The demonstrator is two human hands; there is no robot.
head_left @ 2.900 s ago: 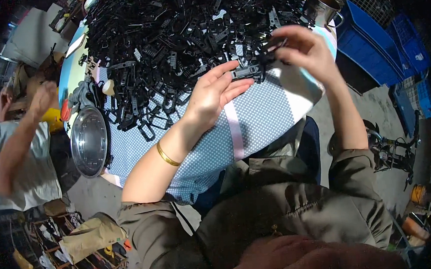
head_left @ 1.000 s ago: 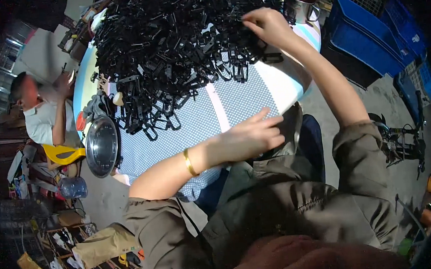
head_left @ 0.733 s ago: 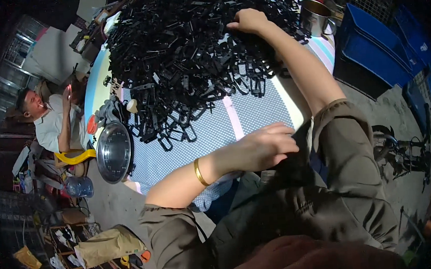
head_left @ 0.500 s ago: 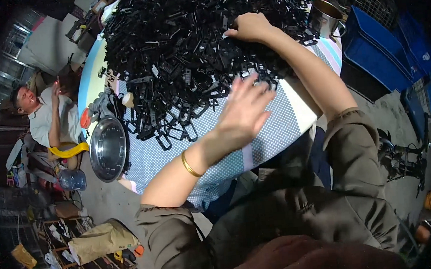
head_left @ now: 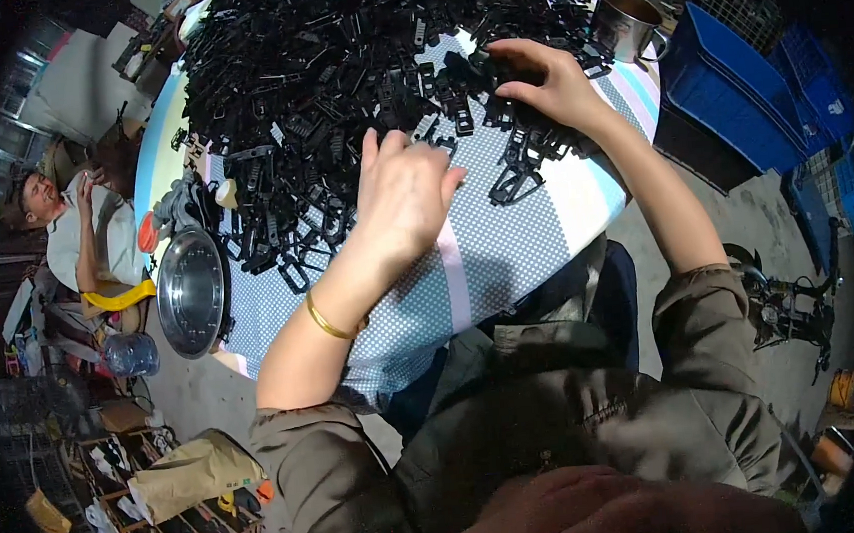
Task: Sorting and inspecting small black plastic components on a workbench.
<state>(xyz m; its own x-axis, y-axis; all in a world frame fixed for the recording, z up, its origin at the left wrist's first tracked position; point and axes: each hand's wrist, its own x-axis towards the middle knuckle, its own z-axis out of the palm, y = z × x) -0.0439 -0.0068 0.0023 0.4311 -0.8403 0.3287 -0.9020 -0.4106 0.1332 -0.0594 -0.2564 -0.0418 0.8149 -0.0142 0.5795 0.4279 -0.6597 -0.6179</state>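
Observation:
A large heap of black plastic buckle-like pieces (head_left: 306, 87) covers the far part of a cloth-covered table (head_left: 505, 251). My left hand (head_left: 404, 194), with a gold bangle (head_left: 327, 318) on its wrist, is over the heap's near edge. Its fingers bend down among the pieces and its thumb stands apart; the fingertips are partly hidden. At the heap's right side, my right hand (head_left: 561, 87) has thumb and fingers spread around some black pieces, with no firm hold visible. A few pieces (head_left: 517, 176) lie loose on the dotted cloth below it.
A steel bowl (head_left: 191, 293) rests at the table's left edge, beside a grey glove (head_left: 183, 204). A metal mug (head_left: 626, 23) stands at the far right, near blue crates (head_left: 741, 86). Someone in a white shirt (head_left: 98, 230) sits at the left.
My left hand has moved left and down onto the heap's near edge. My right hand has shifted right and its fingers have spread. Pieces have moved, baring cloth between the hands.

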